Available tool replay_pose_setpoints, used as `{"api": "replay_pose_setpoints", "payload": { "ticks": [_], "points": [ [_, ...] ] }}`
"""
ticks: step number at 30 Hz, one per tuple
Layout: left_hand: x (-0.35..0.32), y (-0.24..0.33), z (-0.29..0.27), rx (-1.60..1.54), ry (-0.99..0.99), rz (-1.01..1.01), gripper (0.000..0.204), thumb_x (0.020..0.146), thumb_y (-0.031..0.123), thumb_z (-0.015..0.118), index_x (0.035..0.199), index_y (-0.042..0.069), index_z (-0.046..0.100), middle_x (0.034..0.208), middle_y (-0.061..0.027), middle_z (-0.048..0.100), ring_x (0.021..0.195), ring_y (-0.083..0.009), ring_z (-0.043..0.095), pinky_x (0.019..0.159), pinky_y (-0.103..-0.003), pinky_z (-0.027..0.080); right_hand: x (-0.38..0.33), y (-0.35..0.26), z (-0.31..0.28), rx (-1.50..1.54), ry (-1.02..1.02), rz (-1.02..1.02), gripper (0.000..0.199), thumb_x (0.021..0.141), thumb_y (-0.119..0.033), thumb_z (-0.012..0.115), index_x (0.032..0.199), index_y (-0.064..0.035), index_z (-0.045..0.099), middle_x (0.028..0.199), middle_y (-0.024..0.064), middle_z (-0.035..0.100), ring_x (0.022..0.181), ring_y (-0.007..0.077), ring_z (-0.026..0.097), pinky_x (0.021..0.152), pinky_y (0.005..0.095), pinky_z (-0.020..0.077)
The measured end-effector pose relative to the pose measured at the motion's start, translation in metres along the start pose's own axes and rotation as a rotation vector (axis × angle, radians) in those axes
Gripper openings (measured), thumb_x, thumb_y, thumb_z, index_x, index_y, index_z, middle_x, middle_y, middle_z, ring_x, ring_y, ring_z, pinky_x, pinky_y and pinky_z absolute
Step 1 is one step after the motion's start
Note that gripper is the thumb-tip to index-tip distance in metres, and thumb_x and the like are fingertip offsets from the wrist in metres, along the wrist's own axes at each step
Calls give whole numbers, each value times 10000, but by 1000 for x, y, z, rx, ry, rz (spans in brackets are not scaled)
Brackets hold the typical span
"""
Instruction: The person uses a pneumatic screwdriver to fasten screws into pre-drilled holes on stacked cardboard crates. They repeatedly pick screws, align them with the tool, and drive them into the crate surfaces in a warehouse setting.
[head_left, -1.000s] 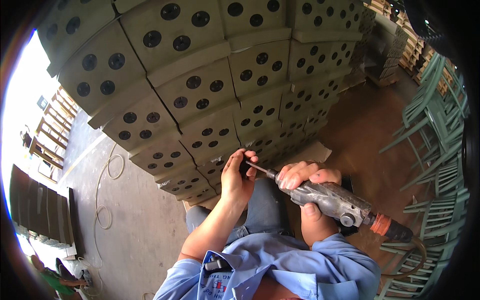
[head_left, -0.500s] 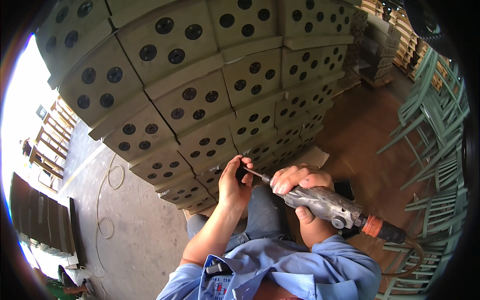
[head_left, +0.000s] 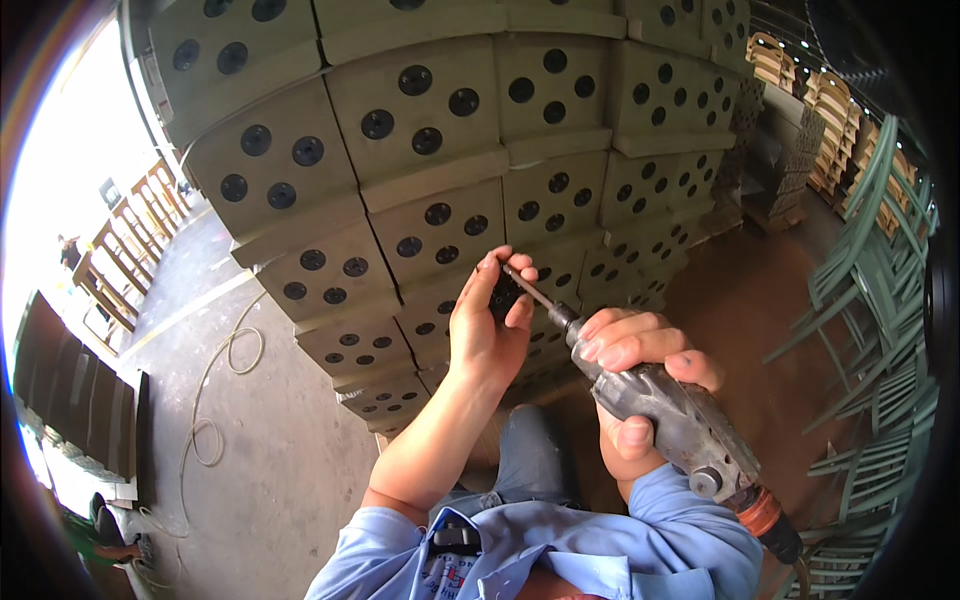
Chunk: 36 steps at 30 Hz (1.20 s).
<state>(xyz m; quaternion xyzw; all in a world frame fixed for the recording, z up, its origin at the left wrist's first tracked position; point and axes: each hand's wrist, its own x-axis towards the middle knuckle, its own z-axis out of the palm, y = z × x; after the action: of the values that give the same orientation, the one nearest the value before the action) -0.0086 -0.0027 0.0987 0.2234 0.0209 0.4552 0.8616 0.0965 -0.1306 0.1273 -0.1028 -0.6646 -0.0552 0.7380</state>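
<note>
My left hand (head_left: 484, 335) is closed on a small black piece (head_left: 506, 297), partly hidden by the fingers; it may be a round plastic disc. My right hand (head_left: 645, 350) grips the dark, worn body of a power screwdriver (head_left: 690, 430), with its hose end at the lower right. From the tool a long thin bit (head_left: 532, 288) points up and left. Its tip reaches the left fingertips beside the black piece. Just beyond both hands rises a stack of beige-grey blocks (head_left: 440, 185), their faces dotted with groups of black round discs (head_left: 415, 80).
Green chair-like frames (head_left: 870, 300) are piled along the right. A thin pale hose (head_left: 190, 450) loops over the concrete floor at left. Brown panels (head_left: 75, 395) and wooden frames (head_left: 125, 250) stand farther left, near part of another person (head_left: 110, 545).
Both hands, with the black piece and screwdriver, have risen away from my lap toward the stack. The tool now slants more steeply. My view has shifted, and the stack sits farther right.
</note>
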Motion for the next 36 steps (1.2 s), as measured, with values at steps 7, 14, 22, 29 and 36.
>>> {"api": "replay_pose_setpoints", "payload": {
  "ticks": [7,14,22,29,36],
  "points": [
    [40,44,29,58,-51,147,211,1085,213,551,1190,33,585,1062,-125,671,896,-166,633,565,-243,437,45,50,15,35,-122,-168,643,899,-195,787,1395,-93,391,1081,205,665,882,320,693,822,564,603],
    [67,68,29,-29,-43,151,218,1088,238,548,1171,42,597,1012,-100,661,771,-148,567,556,-243,411,63,84,39,25,-145,-252,603,887,-194,790,1328,-71,398,1047,226,671,850,331,701,785,566,618],
    [75,70,30,-64,-87,127,212,1084,253,561,1171,64,602,982,-70,656,661,-119,530,539,-247,383,67,97,50,-67,-157,-268,581,926,-256,755,1345,-104,382,1072,200,652,860,322,676,801,541,606],
    [81,73,33,-42,-37,146,200,1078,227,568,1173,55,602,947,-79,654,657,-120,528,521,-258,372,67,94,56,-150,-213,-203,569,994,-340,689,1416,-168,348,1095,147,615,918,298,623,879,524,562],
    [82,75,33,-4,15,149,201,1076,222,568,1161,46,616,928,-83,648,673,-120,523,508,-254,356,70,106,63,-156,-214,-212,576,975,-303,705,1404,-157,350,1063,155,622,906,290,626,864,537,563]
  ]
}}
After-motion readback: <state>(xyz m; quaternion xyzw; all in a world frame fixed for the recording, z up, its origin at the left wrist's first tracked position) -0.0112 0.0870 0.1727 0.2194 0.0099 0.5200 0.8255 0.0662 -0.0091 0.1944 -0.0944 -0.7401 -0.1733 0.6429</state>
